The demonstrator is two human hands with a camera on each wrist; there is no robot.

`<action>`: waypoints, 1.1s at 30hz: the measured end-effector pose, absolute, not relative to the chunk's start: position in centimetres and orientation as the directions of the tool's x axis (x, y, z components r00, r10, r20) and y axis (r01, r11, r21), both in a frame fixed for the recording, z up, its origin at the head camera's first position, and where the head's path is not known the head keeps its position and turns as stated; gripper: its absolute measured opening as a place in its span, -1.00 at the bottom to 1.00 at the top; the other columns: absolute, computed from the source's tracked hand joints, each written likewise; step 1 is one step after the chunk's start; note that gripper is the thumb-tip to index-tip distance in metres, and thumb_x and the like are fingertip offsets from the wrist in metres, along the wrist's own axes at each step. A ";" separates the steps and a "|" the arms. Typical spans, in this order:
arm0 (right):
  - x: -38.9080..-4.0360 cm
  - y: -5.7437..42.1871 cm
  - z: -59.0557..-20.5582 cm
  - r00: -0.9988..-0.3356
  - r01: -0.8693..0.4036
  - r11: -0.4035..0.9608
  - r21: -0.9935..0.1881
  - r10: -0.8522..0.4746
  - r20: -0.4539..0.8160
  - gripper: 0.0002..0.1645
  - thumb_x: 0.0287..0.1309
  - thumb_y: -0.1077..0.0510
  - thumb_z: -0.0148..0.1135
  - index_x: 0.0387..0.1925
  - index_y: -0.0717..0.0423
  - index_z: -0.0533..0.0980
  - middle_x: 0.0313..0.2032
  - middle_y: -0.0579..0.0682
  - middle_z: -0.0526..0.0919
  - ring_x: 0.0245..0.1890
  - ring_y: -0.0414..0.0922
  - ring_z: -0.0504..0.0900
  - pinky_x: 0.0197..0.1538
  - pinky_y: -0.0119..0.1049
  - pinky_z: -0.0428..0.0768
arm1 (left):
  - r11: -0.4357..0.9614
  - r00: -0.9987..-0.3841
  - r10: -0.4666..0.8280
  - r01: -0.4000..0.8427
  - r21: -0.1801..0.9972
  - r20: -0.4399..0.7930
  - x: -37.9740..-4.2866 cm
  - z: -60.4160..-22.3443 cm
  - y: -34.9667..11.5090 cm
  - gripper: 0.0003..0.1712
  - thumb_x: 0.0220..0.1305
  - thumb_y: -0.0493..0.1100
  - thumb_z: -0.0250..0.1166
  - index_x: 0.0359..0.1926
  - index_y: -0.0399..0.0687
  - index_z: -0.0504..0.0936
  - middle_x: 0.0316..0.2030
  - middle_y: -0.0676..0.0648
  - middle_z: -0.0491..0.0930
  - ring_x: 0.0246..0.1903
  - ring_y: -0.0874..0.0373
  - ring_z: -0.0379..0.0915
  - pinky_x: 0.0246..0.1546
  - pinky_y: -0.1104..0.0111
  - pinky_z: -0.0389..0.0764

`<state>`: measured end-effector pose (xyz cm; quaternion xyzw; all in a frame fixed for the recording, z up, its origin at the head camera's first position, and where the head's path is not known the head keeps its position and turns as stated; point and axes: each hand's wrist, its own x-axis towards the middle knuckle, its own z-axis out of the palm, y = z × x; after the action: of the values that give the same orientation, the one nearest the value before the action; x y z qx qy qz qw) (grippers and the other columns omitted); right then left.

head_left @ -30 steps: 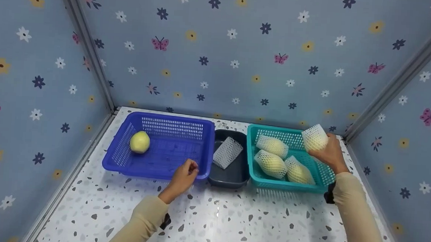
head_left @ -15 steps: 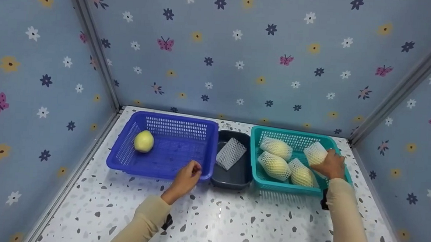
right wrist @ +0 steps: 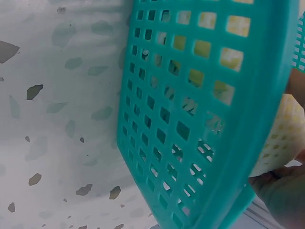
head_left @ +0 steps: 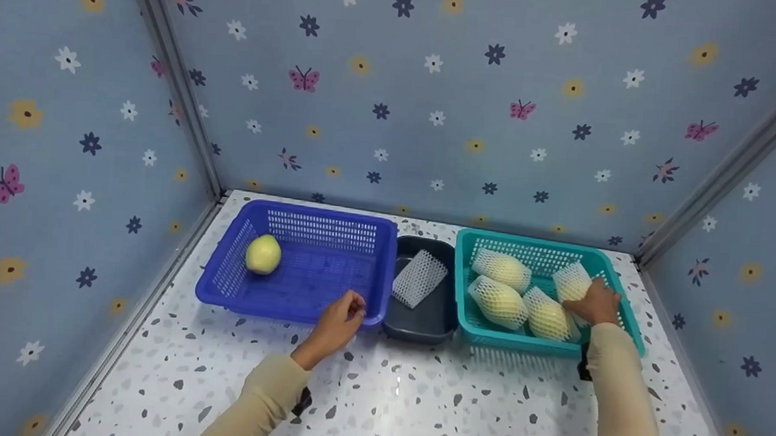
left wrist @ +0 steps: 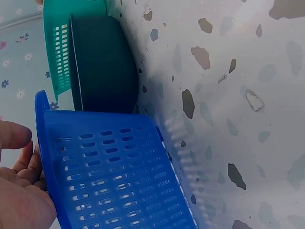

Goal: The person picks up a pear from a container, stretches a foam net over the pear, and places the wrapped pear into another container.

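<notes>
My right hand (head_left: 596, 303) reaches into the teal basket (head_left: 520, 348) and holds a yellow fruit in a white foam net (head_left: 571, 281) at its right side. In the right wrist view, fingers and thumb lie around this netted fruit (right wrist: 282, 138), behind the basket wall. Several more netted fruits (head_left: 498, 302) lie beside it; their exact kind is unclear. My left hand (head_left: 339, 322) hovers at the front right rim of the blue basket (head_left: 270, 310), fingers loosely curled, holding nothing visible. One bare yellow fruit (head_left: 263, 254) sits at the left in that basket.
Between the two baskets stands a dark grey tub (head_left: 422, 333) with a flat white foam net (head_left: 419, 279) in it. All three containers stand on a speckled white tabletop (head_left: 378, 403). Flower-patterned panels (head_left: 394, 99) enclose the back and both sides.
My right hand has lowered the netted fruit from above the teal basket into its right side. My left hand has stayed almost still. The view has shifted slightly.
</notes>
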<state>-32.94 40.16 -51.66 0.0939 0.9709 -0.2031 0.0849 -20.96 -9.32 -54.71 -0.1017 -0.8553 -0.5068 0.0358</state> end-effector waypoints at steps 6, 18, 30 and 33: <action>-32.1 40.6 -51.6 -0.931 0.275 0.880 -0.388 0.142 -0.336 0.09 0.14 -0.01 0.19 0.31 0.63 -0.17 0.23 0.71 -0.18 0.25 0.54 -0.15 0.19 0.34 0.12 | 0.447 -0.979 0.143 0.197 0.873 0.148 -20.8 -55.1 -9.0 -0.90 0.30 -0.35 0.10 -0.17 -0.26 0.44 -0.32 -0.05 0.48 -0.30 0.09 0.40 -0.23 0.23 0.47; -31.0 40.5 -52.4 -0.874 0.298 0.906 -0.301 0.132 -0.468 -0.01 0.32 -0.04 -0.06 0.29 0.67 -0.27 0.26 0.66 -0.16 0.28 0.50 -0.12 0.26 0.27 0.07 | 0.433 -0.978 0.168 0.183 0.883 0.120 -20.2 -55.5 -8.8 -0.91 0.31 -0.35 0.08 -0.16 -0.21 0.43 -0.29 -0.10 0.50 -0.28 0.09 0.41 -0.21 0.22 0.49; -31.2 35.9 -48.6 -0.989 -0.028 0.937 -0.348 -0.078 -0.129 -0.13 0.28 0.11 0.09 0.32 0.59 -0.09 0.28 0.59 -0.05 0.30 0.44 -0.10 0.27 0.27 -0.01 | 0.437 -0.975 0.175 0.203 0.876 0.138 -21.1 -54.5 -9.5 -0.91 0.31 -0.37 0.08 -0.17 -0.23 0.43 -0.28 -0.12 0.50 -0.23 0.05 0.42 -0.13 0.17 0.48; -30.3 34.4 -48.2 -0.990 -0.091 0.911 -0.403 -0.125 -0.058 -0.17 0.28 0.13 0.10 0.34 0.51 -0.05 0.29 0.54 0.00 0.31 0.42 -0.08 0.26 0.27 0.02 | 0.414 -0.977 0.180 0.184 0.892 0.118 -21.1 -54.3 -9.7 -0.91 0.31 -0.37 0.07 -0.17 -0.21 0.42 -0.24 -0.20 0.50 -0.22 0.04 0.42 -0.12 0.17 0.49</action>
<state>-30.29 34.35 -48.23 -0.0553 0.9765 -0.2040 0.0411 -21.09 -9.75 -54.30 -0.1084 -0.8407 -0.5305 0.0019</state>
